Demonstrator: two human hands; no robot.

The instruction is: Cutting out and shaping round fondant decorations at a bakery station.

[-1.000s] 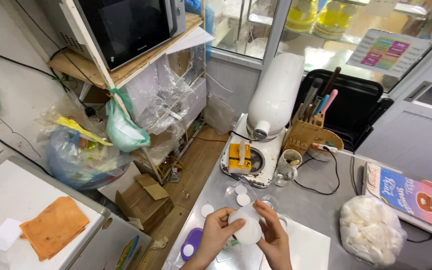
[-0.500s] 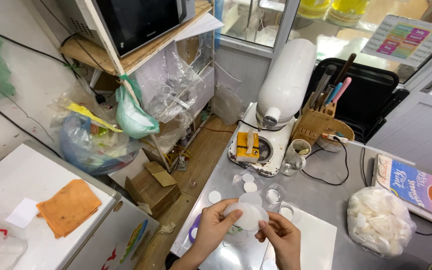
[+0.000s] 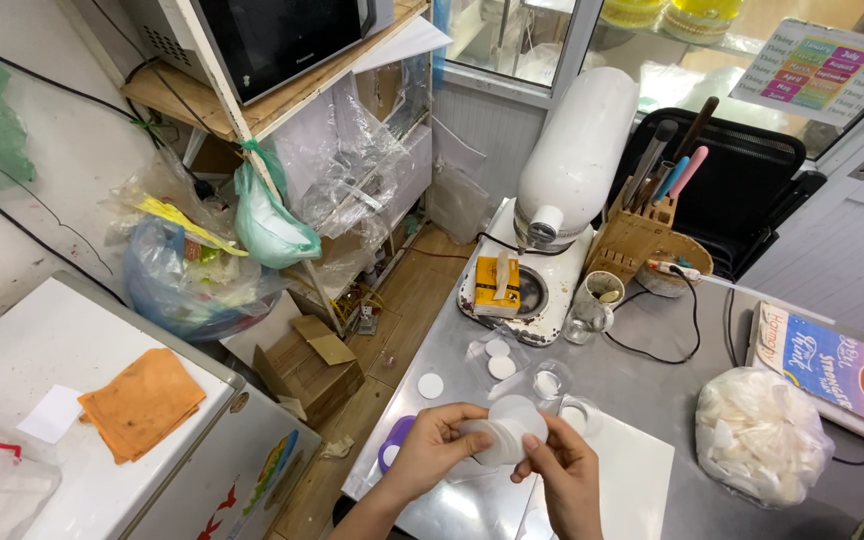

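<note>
My left hand (image 3: 430, 450) and my right hand (image 3: 564, 476) together hold a small stack of round clear plastic lids (image 3: 508, 432) above the steel counter (image 3: 652, 385). The left fingers curl around the stack's near side; the right fingertips pinch its lower right edge. Just beyond the hands lie loose white round lids (image 3: 499, 358) and small clear cups (image 3: 550, 381). A purple lid (image 3: 394, 439) lies by the left wrist at the counter's edge.
A white stand mixer (image 3: 562, 215) with a yellow box on its base stands at the back. A wooden utensil holder (image 3: 642, 235), a bag of white pieces (image 3: 760, 435), a colourful booklet (image 3: 832, 360) and a white board (image 3: 622, 480) share the counter. Left: fridge top with orange cloth (image 3: 142, 400).
The view has tilted slightly. My hands have stayed over the counter, turning and working the stack of clear lids between the fingers.
</note>
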